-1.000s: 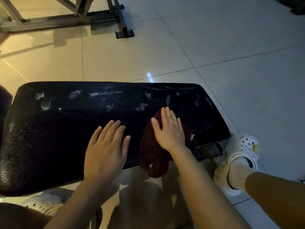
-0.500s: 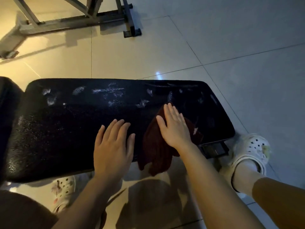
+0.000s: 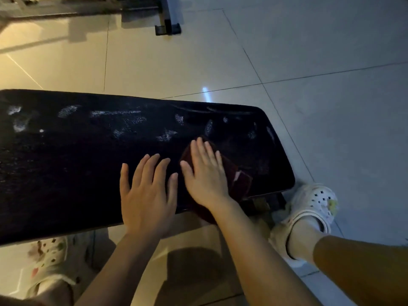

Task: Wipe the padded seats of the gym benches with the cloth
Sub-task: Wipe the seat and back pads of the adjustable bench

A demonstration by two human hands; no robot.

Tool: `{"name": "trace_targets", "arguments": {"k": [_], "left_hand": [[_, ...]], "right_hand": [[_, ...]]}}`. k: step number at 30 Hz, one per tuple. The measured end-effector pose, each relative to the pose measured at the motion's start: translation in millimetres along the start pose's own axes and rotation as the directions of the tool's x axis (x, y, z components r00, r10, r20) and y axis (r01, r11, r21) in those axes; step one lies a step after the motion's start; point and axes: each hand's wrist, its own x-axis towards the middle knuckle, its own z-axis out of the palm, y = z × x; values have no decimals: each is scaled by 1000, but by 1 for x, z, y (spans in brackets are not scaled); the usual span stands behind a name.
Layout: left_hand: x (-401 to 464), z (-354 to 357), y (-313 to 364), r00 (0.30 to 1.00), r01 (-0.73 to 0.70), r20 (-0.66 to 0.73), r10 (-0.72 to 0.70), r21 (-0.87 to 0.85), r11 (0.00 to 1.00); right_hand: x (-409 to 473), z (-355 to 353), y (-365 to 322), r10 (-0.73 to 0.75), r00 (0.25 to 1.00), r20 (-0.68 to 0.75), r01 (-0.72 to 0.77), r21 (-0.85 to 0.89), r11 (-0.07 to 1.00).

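Glossy textured seat (image 3: 66, 173), plush cloth (image 3: 239, 180)

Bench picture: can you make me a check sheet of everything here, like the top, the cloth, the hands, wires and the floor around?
Surface: black bench seat, with whitish smudges along its far side.
Job's things: dark red cloth lies flat on the seat near its right end, one part hanging over the near edge.
Clutter: nothing seen on the seat.
Hands: left hand rests flat on the bare seat; right hand presses flat on the cloth, fingers straight.
Cables: nothing seen.
Surroundings: tiled floor; metal frame at the top; white clogs on the person's feet.
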Motion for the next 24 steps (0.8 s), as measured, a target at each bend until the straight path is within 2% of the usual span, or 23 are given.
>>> {"name": "trace_targets", "arguments": {"k": [2, 4, 6, 9, 11, 13, 15, 17, 19, 24], "left_hand": [[-1, 1, 1, 999, 23, -22, -24, -18, 1000], [-2, 1, 0, 999, 28, -25, -28, -14, 1000], [-4, 1, -2, 1000, -6, 1, 6, 28, 1000], [-5, 4, -1, 996, -76, 60, 68, 152, 985], [-5, 7, 0, 996, -85, 56, 76, 200, 976], [-5, 9, 2, 996, -87, 39, 80, 235, 968], [-5, 10, 2, 995, -94, 36, 88, 249, 964], [-6, 11, 1, 995, -94, 42, 86, 263, 960], [-6, 12, 0, 995, -97, 27, 94, 261, 960], [-8, 17, -3, 991, -111, -39, 124, 244, 963]], "right_hand": [[-1, 0, -7, -88, 996, 28, 88, 5, 996], [0, -6, 12, -97, 994, 40, 98, -13, 995], [2, -15, 48, 0, 1000, 28, 1, -22, 1000], [7, -29, 97, 252, 968, -1, -252, -13, 968], [6, -28, 99, 306, 952, -10, -306, -36, 951], [0, -20, 77, 219, 975, -35, -220, -36, 975], [-14, -8, 50, 65, 997, -49, -65, 0, 998], [-24, -4, 39, -23, 1000, -2, 23, 15, 1000], [-11, -9, 50, -9, 1000, 20, 10, -10, 1000], [32, -25, 73, 201, 980, -14, -201, 3, 980]]}}
